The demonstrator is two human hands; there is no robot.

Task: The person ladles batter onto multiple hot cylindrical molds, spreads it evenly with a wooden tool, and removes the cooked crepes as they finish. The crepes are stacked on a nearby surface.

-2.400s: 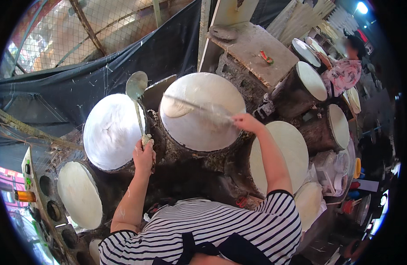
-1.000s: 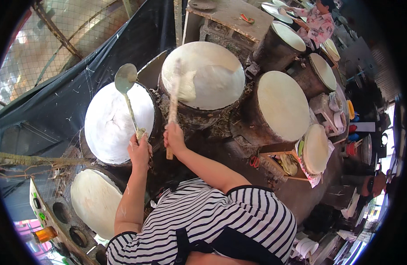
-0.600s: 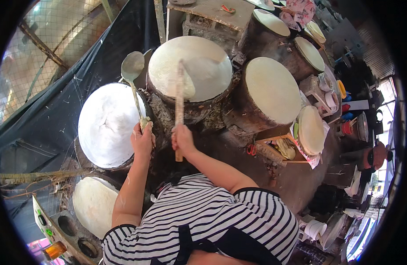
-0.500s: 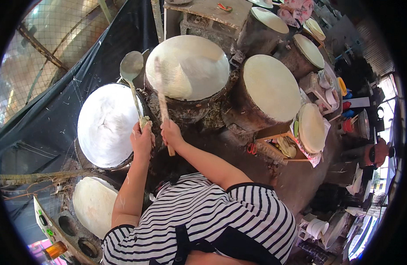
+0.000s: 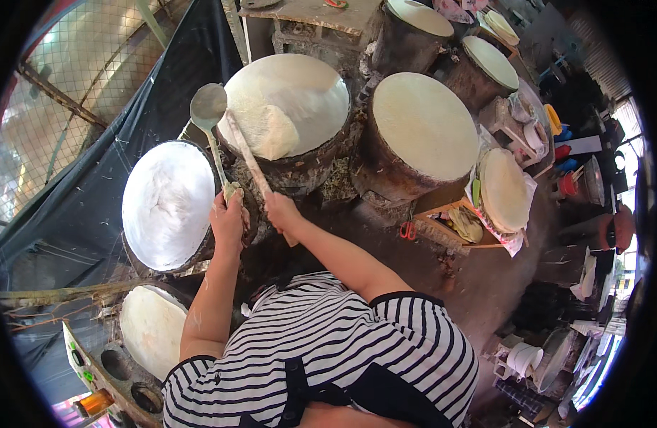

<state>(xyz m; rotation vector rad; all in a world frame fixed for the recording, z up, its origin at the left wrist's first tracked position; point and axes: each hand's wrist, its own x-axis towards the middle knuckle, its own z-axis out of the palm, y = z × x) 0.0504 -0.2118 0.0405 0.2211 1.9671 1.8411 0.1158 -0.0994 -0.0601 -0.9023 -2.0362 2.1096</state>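
My left hand (image 5: 227,225) is closed around the handle of a long metal ladle (image 5: 208,107), its bowl raised beside the far round griddle. A pale cloth-like scrap (image 5: 232,191) shows at that grip. In my right hand (image 5: 283,215) is a flat wooden paddle (image 5: 250,158), slanting up so its tip meets the left rim of the far griddle (image 5: 315,144). Pale batter covers part of that griddle, with a thicker patch (image 5: 273,133) near its front. At the left sits a white-coated griddle (image 5: 168,203). A pale round sheet covers the right griddle (image 5: 424,128).
More drum stoves with pale rounds (image 5: 491,60) stand at the far right. A stack of flatbreads (image 5: 504,191) rests over a wooden box, with red scissors (image 5: 407,230) beside it. Another pale round (image 5: 154,329) lies near left. Black sheeting (image 5: 139,135) hangs along the left.
The paddle has swung left, from over the far griddle's batter to its left rim. The thicker batter patch looks smaller. The ladle stays nearly in place, and the view has shifted slightly.
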